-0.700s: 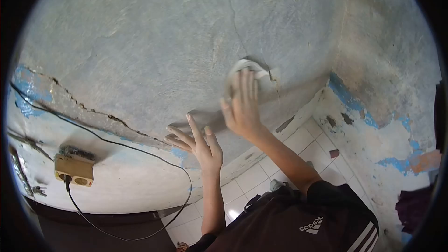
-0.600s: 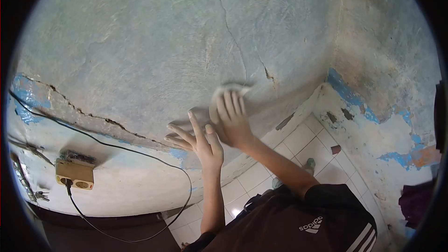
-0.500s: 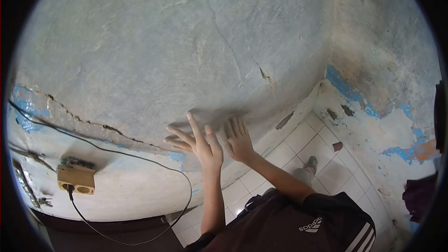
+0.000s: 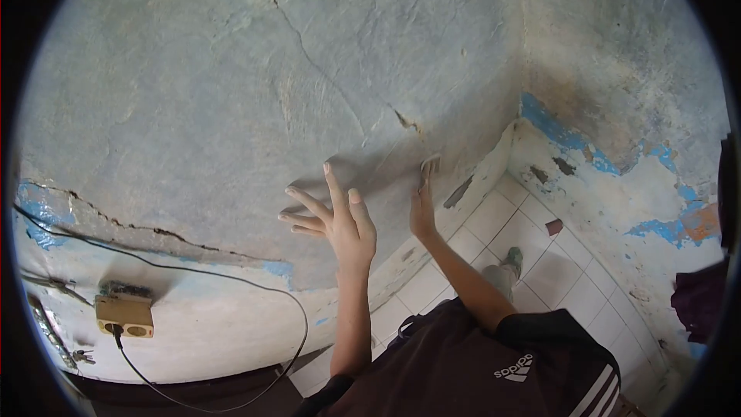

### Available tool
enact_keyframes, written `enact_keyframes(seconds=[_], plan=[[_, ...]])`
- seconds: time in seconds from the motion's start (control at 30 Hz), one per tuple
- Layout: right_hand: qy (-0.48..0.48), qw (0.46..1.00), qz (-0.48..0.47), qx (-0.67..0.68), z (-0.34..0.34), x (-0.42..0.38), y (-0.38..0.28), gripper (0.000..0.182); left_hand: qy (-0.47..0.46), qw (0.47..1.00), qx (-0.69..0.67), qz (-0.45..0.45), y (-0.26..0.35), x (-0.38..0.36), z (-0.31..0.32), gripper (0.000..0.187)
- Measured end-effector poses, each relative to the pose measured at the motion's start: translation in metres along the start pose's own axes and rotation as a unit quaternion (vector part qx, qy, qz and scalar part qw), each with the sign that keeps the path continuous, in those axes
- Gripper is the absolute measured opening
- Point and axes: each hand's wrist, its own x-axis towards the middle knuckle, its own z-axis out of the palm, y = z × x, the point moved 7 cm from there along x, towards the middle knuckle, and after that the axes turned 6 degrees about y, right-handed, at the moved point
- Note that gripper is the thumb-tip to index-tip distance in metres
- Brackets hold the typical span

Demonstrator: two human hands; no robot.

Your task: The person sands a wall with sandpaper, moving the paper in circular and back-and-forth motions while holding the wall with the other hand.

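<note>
A cracked grey plaster wall fills most of the head view. My left hand is raised with its palm toward the wall, fingers spread and fingertips right at the surface, casting a shadow. Nothing is in it. To its right, my right hand is turned edge-on against the lower part of the same wall. Its fingers point up, partly blurred, and end a little below a chipped crack. No tool shows in either hand.
A yellowish power socket with a black cable plugged in is at lower left. On the right, a second wall has peeling blue paint. White floor tiles lie below, with a reddish fragment. Dark cloth hangs at far right.
My right hand has moved right, away from the left hand, and turned edge-on. The left hand stays spread near the wall. The view has shifted slightly.
</note>
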Motion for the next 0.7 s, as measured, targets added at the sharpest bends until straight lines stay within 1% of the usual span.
enact_keyframes(seconds=[0.07,0.2,0.27,0.33,0.4,0.43,0.47,0.5,0.53,0.57,0.6,0.63,0.7], plan=[[0.007,1.000,0.009,-0.025,-0.011,0.004,0.004,0.063,-0.011,1.000,0.008,-0.002,0.009,0.001,0.004,0.055],[0.019,1.000,-0.009,-0.003,-0.039,0.093,-0.019,0.063,-0.021,1.000,0.010,-0.011,0.014,0.002,0.010,0.055],[0.024,0.999,-0.021,0.012,-0.040,0.135,-0.039,0.063,-0.001,1.000,0.016,-0.009,0.020,0.007,0.016,0.055],[0.029,0.999,-0.033,0.027,-0.039,0.159,-0.062,0.062,0.012,1.000,0.017,-0.013,0.031,0.014,0.026,0.056],[0.004,0.990,-0.126,-0.057,-0.027,0.152,-0.080,0.063,0.025,0.999,0.017,-0.018,0.044,0.021,0.039,0.056],[0.002,0.990,-0.131,-0.058,-0.035,0.149,-0.077,0.063,0.024,0.999,0.011,-0.036,0.048,0.024,0.047,0.057],[-0.068,0.969,-0.211,-0.109,-0.034,0.140,-0.077,0.063,0.023,0.998,0.005,-0.054,0.053,0.026,0.056,0.058],[-0.136,0.934,-0.288,-0.159,-0.031,0.129,-0.072,0.064,0.027,0.998,0.003,-0.056,0.059,0.028,0.064,0.058],[-0.138,0.933,-0.293,-0.159,-0.041,0.129,-0.053,0.064,0.036,0.998,-0.004,-0.054,0.065,0.030,0.071,0.058],[-0.108,0.951,-0.236,-0.166,-0.056,0.139,-0.021,0.064,0.046,0.997,-0.010,-0.053,0.073,0.033,0.077,0.058],[-0.078,0.966,-0.178,-0.171,-0.069,0.159,-0.013,0.065,0.055,0.997,-0.011,-0.055,0.080,0.037,0.083,0.058],[-0.082,0.965,-0.185,-0.168,-0.073,0.178,-0.010,0.065,0.070,0.996,0.005,-0.047,0.088,0.040,0.087,0.058],[-0.003,0.990,-0.121,-0.075,-0.095,0.232,-0.010,0.064,0.092,0.994,0.022,-0.047,0.103,0.043,0.095,0.059]])
